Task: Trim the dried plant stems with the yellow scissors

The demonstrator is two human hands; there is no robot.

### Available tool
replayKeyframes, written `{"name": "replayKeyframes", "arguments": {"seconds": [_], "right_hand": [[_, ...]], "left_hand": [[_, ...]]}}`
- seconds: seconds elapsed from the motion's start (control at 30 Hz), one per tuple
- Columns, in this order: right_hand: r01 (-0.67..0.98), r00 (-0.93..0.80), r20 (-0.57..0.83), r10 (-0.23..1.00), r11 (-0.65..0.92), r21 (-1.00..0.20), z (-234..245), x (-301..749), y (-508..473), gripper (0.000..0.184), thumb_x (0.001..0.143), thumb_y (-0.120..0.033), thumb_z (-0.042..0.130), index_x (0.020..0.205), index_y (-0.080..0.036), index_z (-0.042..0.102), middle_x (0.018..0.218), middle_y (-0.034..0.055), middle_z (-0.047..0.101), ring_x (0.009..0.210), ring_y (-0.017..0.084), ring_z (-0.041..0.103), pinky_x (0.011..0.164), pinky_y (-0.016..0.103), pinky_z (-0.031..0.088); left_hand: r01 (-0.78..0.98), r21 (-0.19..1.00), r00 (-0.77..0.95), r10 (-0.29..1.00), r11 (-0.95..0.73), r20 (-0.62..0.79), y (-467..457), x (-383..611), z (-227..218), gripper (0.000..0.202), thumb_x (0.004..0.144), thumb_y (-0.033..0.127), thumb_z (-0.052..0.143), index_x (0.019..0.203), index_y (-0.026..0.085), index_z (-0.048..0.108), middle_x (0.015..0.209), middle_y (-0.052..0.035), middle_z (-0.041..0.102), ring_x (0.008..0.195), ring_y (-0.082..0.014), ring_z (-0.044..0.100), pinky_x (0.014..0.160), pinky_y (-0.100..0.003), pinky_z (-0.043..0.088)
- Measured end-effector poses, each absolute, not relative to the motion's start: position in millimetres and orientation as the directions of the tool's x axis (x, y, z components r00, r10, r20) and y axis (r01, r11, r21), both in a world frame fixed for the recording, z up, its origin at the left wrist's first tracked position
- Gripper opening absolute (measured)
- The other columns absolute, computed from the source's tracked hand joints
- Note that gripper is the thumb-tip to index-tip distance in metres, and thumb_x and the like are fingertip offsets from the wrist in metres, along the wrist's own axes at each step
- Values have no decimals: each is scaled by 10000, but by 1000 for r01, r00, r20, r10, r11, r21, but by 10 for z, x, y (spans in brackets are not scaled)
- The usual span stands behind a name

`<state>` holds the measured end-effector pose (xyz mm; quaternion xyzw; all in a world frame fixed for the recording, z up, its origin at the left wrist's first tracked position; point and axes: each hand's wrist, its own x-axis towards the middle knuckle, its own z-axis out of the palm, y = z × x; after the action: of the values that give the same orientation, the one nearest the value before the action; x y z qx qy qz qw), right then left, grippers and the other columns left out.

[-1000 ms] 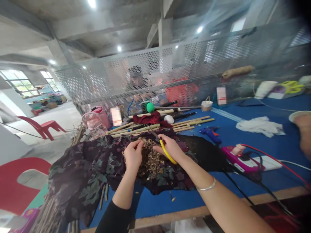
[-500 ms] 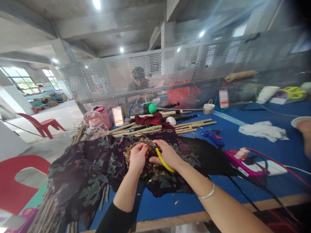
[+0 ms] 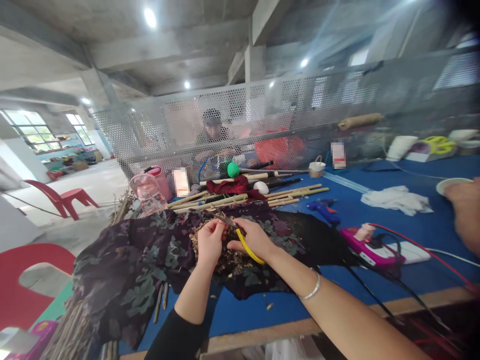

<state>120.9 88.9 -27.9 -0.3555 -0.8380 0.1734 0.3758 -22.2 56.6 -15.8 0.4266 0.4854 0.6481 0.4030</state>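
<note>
My right hand (image 3: pixel 252 239) is closed on yellow-handled scissors (image 3: pixel 244 246), whose dark blades point up and left toward my other hand. My left hand (image 3: pixel 210 239) is pinched over a heap of dry brown plant bits (image 3: pixel 233 262); whatever is between its fingertips is too small to make out. The heap lies on a dark cloth with grey-green leaf print (image 3: pixel 138 260), spread over the blue table (image 3: pixel 225 320). Part of the heap is hidden under my hands.
Wooden sticks (image 3: pixel 296 192), a maroon cloth (image 3: pixel 227 186) and a green ball (image 3: pixel 233 170) lie beyond the heap. To the right are a blue glue gun (image 3: pixel 324 211), a magenta power strip (image 3: pixel 360 247) and another person's hand (image 3: pixel 467 210). A perforated metal screen (image 3: pixel 168 120) stands behind.
The view has shifted slightly, moving the right-hand items leftward. The scissor blades now reach further left, above my left fingertips. My left hand stays pinched.
</note>
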Motion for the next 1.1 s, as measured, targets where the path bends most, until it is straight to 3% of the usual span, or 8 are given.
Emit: {"name": "replayKeyframes", "arguments": {"seconds": [0.2, 0.4, 0.53, 0.7, 0.93, 1.1], "right_hand": [[528, -449, 482, 752, 659, -536, -275, 1215, 889, 526, 623, -510, 720, 1014, -187, 583, 913, 78, 626, 803, 209, 591, 724, 303, 444], [511, -458, 491, 741, 671, -537, -266, 1175, 853, 634, 605, -498, 732, 1107, -185, 504, 1011, 92, 581, 940, 233, 564, 816, 351, 438], [481, -446, 521, 728, 686, -546, -270, 1147, 840, 676, 604, -486, 735, 1137, -168, 468, 1053, 116, 556, 993, 251, 540, 871, 389, 420], [452, -452, 528, 719, 695, -559, -292, 1147, 853, 626, 643, -501, 704, 1119, -169, 469, 1021, 110, 565, 954, 243, 559, 823, 362, 444], [514, -435, 511, 742, 670, -536, -290, 1140, 864, 587, 639, -542, 690, 1059, -166, 526, 965, 100, 613, 834, 218, 590, 746, 319, 455], [535, -444, 491, 750, 661, -526, -275, 1168, 851, 420, 687, -550, 646, 912, -199, 591, 743, 29, 633, 624, 162, 569, 566, 237, 404]], "left_hand": [[120, 958, -371, 883, -261, 287, 524, -206, -134, 267, 707, 377, 571, 751, 129, 662, 564, 8, 571, 487, -85, 460, 479, -190, 371], [138, 964, -346, 901, -225, 260, 532, -210, -168, 185, 707, 306, 557, 676, 146, 644, 576, 6, 586, 507, -97, 496, 509, -193, 409], [84, 965, -326, 909, -247, 261, 551, -189, -212, 210, 715, 346, 570, 683, 153, 645, 586, 5, 594, 528, -107, 517, 541, -204, 430], [-3, 970, -336, 914, -241, 227, 537, -147, -195, 262, 714, 390, 585, 751, 143, 665, 641, -11, 622, 545, -109, 532, 547, -210, 434], [36, 972, -394, 891, -232, 227, 533, -158, -165, 267, 720, 381, 588, 773, 129, 660, 606, -5, 604, 526, -103, 521, 545, -211, 434], [-8, 972, -418, 884, -236, 211, 571, -186, -199, 291, 726, 412, 582, 784, 134, 647, 629, -12, 605, 539, -108, 529, 557, -222, 451]]}}
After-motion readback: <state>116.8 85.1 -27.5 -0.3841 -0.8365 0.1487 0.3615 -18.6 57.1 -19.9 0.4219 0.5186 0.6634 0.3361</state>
